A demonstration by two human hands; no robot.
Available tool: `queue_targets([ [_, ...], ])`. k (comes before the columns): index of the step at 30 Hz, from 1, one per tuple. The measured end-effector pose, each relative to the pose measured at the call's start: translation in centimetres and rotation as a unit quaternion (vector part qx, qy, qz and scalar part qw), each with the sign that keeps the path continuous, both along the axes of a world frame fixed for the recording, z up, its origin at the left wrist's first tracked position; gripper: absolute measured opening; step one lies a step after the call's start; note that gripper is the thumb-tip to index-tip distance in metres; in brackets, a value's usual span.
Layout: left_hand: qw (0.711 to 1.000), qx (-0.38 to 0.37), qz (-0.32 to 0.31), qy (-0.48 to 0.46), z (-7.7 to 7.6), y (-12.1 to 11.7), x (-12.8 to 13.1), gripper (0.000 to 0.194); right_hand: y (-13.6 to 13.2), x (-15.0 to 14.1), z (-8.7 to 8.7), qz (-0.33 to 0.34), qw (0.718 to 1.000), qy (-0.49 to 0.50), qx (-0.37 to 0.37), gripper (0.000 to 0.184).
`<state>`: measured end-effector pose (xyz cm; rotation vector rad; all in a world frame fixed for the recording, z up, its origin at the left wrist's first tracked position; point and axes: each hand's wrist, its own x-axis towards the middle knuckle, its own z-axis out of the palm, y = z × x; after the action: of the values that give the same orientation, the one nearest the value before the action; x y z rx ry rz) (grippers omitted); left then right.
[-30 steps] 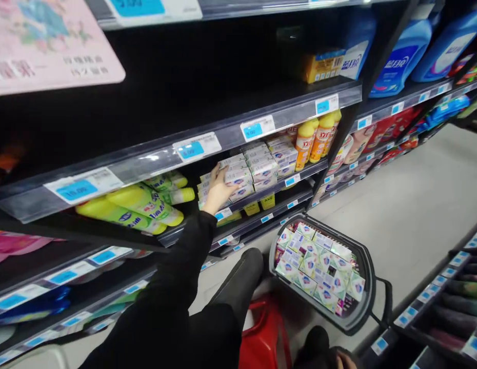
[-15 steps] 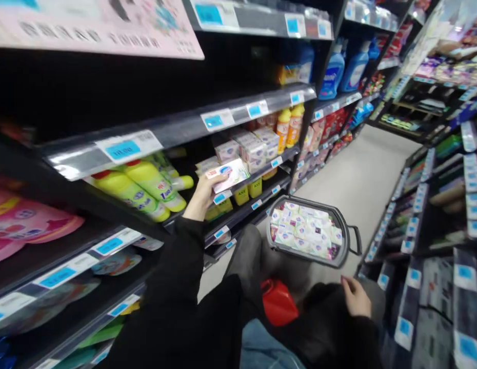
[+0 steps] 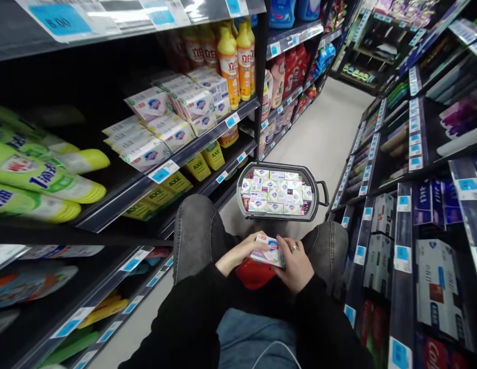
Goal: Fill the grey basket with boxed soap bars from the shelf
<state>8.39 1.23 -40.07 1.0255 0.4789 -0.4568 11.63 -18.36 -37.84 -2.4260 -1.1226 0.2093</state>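
A white soap box [image 3: 268,250] with a blue oval logo is held between both hands above my lap. My left hand [image 3: 241,252] is closed on its left end, thumb on top. At the other end my right hand [image 3: 294,262], wearing a ring, grips the box with fingers closed. Beyond my knees a dark basket [image 3: 313,210] holds many similar soap boxes [image 3: 277,192] laid in rows. More soap boxes [image 3: 175,120] are stacked on the shelf to the left. Under the held box, something red [image 3: 255,275] shows between my legs.
On the left shelf [image 3: 126,200] lie green-yellow bottles [image 3: 46,171]; orange-yellow bottles [image 3: 237,61] stand behind the soap. AXE bottles [image 3: 198,166] sit one level lower. Shelves with toothpaste-like boxes [image 3: 438,292] line the right. The aisle floor [image 3: 311,118] runs ahead between them.
My left hand has brought the soap box from the left shelf to above my lap. My right hand has come in from my right knee and taken hold of it too. The view has shifted.
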Motion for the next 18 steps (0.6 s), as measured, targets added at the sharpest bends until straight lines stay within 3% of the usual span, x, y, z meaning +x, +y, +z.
queue_targets([
  [5, 0.988, -0.075, 0.044, 0.129, -3.2, 0.0, 1.2, 0.058, 1.8, 4.9, -2.8, 0.04, 0.993, 0.091, -0.063, 0.068],
  [7, 0.974, -0.107, 0.105, 0.168, -4.7, 0.0, 1.7, 0.067, 2.9, 5.8, -4.0, 0.017, 0.993, 0.102, -0.059, 0.066],
  [9, 0.961, -0.118, 0.187, 0.165, -6.2, 0.0, 2.0, 0.063, 3.7, 5.8, -5.3, -0.014, 0.994, 0.1, -0.044, 0.064],
  [11, 0.953, -0.13, 0.226, 0.154, -7.8, 0.2, 2.1, 0.057, 4.0, 5.1, -6.6, -0.036, 0.994, 0.102, -0.02, 0.063],
  [15, 0.952, -0.19, 0.192, 0.146, -10.2, 1.1, 1.9, 0.05, 3.6, 4.6, -9.1, -0.059, 0.987, 0.145, 0.047, 0.06],
  [18, 0.959, -0.162, 0.21, 0.098, -10.9, 2.0, 2.0, 0.033, 3.0, 7.4, -10.4, -0.084, 0.975, 0.192, 0.069, 0.061],
])
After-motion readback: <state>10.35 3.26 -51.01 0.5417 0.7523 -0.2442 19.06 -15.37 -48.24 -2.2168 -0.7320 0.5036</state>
